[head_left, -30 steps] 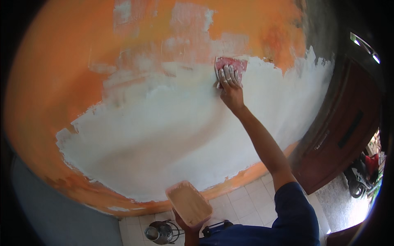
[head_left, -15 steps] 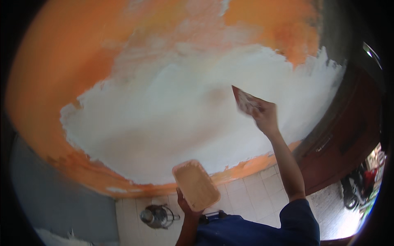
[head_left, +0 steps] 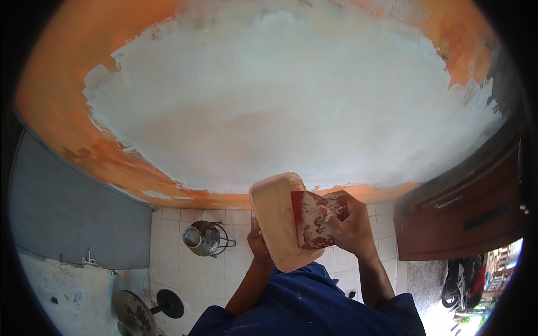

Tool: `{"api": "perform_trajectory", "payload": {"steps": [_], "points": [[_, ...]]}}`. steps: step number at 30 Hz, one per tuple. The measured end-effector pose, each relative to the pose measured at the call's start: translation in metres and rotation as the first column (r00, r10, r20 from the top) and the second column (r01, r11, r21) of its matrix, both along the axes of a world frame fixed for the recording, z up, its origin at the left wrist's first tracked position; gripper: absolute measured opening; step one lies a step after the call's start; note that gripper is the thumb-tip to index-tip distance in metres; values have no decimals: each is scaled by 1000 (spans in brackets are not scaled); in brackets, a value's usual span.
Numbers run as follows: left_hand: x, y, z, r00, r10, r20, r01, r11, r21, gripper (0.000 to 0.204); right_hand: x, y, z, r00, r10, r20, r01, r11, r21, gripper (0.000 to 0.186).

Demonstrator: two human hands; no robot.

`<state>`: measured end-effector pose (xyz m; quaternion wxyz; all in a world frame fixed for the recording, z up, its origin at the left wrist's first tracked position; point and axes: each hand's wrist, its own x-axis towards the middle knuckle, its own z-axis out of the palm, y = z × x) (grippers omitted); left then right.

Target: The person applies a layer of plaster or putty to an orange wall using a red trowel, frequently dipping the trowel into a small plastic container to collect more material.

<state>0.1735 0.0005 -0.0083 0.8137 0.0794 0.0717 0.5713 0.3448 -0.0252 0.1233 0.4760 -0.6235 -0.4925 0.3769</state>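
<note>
My left hand (head_left: 258, 243) holds a pale pink rectangular tub (head_left: 274, 221) from its left side, low in front of me; its inside is smeared with beige paste. My right hand (head_left: 353, 227) grips a flat red scraper (head_left: 302, 218) crusted with white material, its blade lying over the tub's right half; whether it touches the paste I cannot tell. Above both hands is a curved-looking orange wall (head_left: 67, 101) with a large white coated patch (head_left: 280, 95) across its middle.
A dented metal pot (head_left: 204, 241) in a stand rests on white tiles (head_left: 230, 280). A grey door (head_left: 73, 196) is left; a dark red door (head_left: 454, 207) right, beside a doorway showing a parked motorbike (head_left: 465, 285). A dark round-based metal object (head_left: 168, 302) lies lower left.
My right hand and scraper have left the wall and come down to the tub. The tub sits higher in the picture, and the view has tilted down towards it.
</note>
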Motion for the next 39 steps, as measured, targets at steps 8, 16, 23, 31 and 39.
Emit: {"api": "perform_trajectory", "payload": {"steps": [8,16,23,31,39], "points": [[-11,-11,-12,979,-4,-202,18,998,67,59,-17,14,-11,960,10,279,-26,998,51,17],[-14,-19,-11,937,-37,-346,40,999,2,61,-26,17,-11,951,6,309,-21,999,44,19],[-18,-20,-14,951,-76,-301,96,994,52,59,-35,18,-15,932,8,363,18,997,-70,23],[-14,-11,-9,969,-145,-201,158,986,54,56,-42,19,-23,926,70,370,-57,997,-45,35],[-15,-9,-9,931,-177,-321,171,984,-47,58,-46,26,-15,889,150,433,-120,988,-95,36]]}}
